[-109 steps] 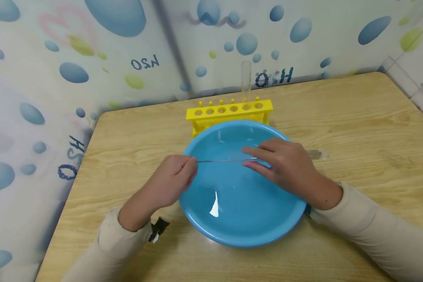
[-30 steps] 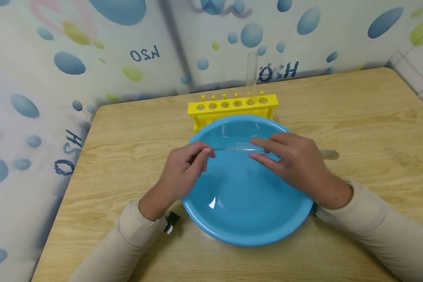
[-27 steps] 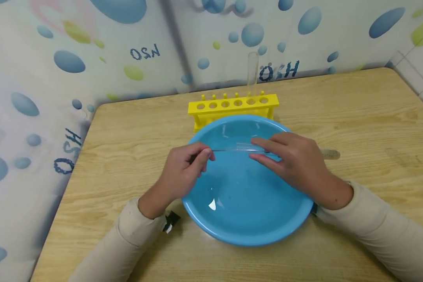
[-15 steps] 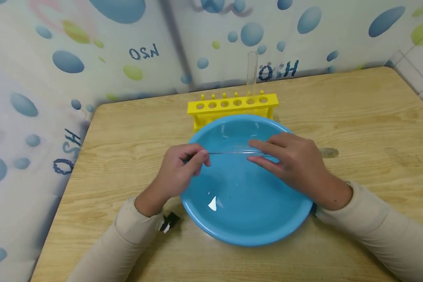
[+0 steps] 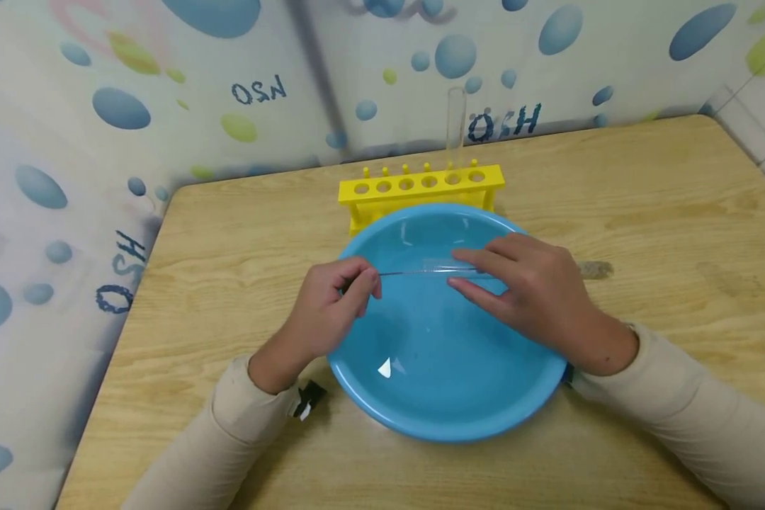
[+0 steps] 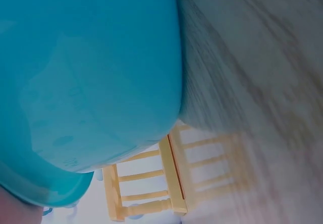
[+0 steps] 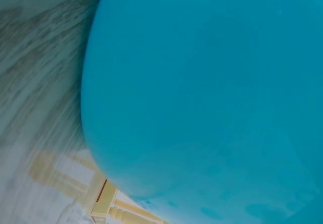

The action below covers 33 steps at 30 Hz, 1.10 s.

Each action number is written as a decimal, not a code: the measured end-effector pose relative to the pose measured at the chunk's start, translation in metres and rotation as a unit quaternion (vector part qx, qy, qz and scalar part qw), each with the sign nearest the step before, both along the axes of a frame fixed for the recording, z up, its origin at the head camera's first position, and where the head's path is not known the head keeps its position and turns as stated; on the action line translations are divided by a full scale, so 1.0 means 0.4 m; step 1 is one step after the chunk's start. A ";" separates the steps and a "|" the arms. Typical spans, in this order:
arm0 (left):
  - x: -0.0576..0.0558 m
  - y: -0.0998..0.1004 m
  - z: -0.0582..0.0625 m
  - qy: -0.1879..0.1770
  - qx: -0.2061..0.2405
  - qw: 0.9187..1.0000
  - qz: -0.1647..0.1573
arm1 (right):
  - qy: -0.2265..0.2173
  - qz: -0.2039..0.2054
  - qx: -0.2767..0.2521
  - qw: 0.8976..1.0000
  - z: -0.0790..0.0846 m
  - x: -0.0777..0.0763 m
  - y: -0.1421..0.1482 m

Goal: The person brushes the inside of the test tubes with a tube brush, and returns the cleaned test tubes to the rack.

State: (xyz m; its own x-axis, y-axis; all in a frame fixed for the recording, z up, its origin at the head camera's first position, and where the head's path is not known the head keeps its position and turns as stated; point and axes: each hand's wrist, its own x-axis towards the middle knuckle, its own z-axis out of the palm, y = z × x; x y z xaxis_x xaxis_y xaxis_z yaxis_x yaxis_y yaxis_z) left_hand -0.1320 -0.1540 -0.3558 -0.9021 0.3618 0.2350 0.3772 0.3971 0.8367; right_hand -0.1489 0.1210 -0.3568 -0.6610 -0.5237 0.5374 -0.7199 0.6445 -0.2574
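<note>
In the head view a clear test tube (image 5: 436, 266) lies level above the blue basin (image 5: 443, 429), its mouth to the left. My right hand (image 5: 528, 287) holds the tube between thumb and fingers, covering its middle. My left hand (image 5: 333, 301) pinches the thin wire handle of a test tube brush (image 5: 398, 273), which runs into the tube. The brush's greyish bristles (image 5: 596, 270) show beyond my right hand, at the tube's far end. Both wrist views show mostly the basin's outer wall (image 6: 111, 82); the hands' work is out of sight there.
A yellow test tube rack (image 5: 421, 185) stands behind the basin on the wooden table (image 5: 242, 234). Another clear test tube (image 5: 455, 124) stands upright in one of its holes. A patterned wall (image 5: 185, 120) borders the table at the back and left.
Since the earliest frame my left hand has moved right, and the bristles reach farther along the tube. Over the last second it shifts slightly left and back right. My right hand keeps holding the tube.
</note>
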 end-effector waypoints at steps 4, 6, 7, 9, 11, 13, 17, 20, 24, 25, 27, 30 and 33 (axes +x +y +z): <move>0.000 0.000 -0.003 -0.002 -0.006 1.000 -0.007 | -0.009 0.003 -0.004 1.000 -0.001 -0.001 -0.002; 0.000 0.000 -0.005 -0.002 -0.008 1.000 -0.009 | -0.014 0.005 -0.004 1.000 -0.001 0.000 -0.002; -0.001 0.000 -0.006 -0.002 -0.007 1.000 -0.009 | -0.016 0.005 -0.005 1.000 -0.001 0.001 -0.002; -0.002 0.000 -0.005 0.003 -0.005 1.000 -0.008 | -0.019 0.005 -0.005 1.000 0.000 0.001 -0.001; -0.002 -0.001 -0.004 0.005 -0.001 1.000 -0.006 | -0.020 0.006 -0.005 1.000 0.002 0.001 -0.001; -0.002 -0.003 -0.003 0.004 0.001 1.000 -0.005 | -0.018 0.007 -0.004 1.000 0.003 0.000 -0.002; -0.001 -0.006 -0.002 -0.013 -0.002 1.000 -0.008 | -0.016 0.008 0.002 1.000 0.003 0.001 -0.001; -0.003 -0.008 0.004 -0.033 -0.006 0.999 -0.010 | -0.004 0.008 0.001 1.000 0.003 0.001 0.000; -0.007 -0.014 0.015 -0.065 0.017 0.998 -0.009 | 0.023 0.011 -0.005 1.000 0.006 0.000 0.002; -0.007 -0.014 0.015 -0.072 0.029 0.997 -0.006 | 0.027 0.012 -0.005 1.000 0.006 0.000 0.002; -0.007 -0.014 0.012 -0.077 0.043 0.996 0.000 | 0.031 0.014 -0.004 0.999 0.005 0.000 0.002; -0.005 -0.010 0.003 -0.058 0.039 0.998 0.009 | 0.025 0.014 -0.007 1.000 0.003 0.000 0.002; -0.004 -0.004 -0.005 -0.022 0.025 0.999 0.015 | 0.013 0.015 -0.012 1.000 0.002 -0.002 0.002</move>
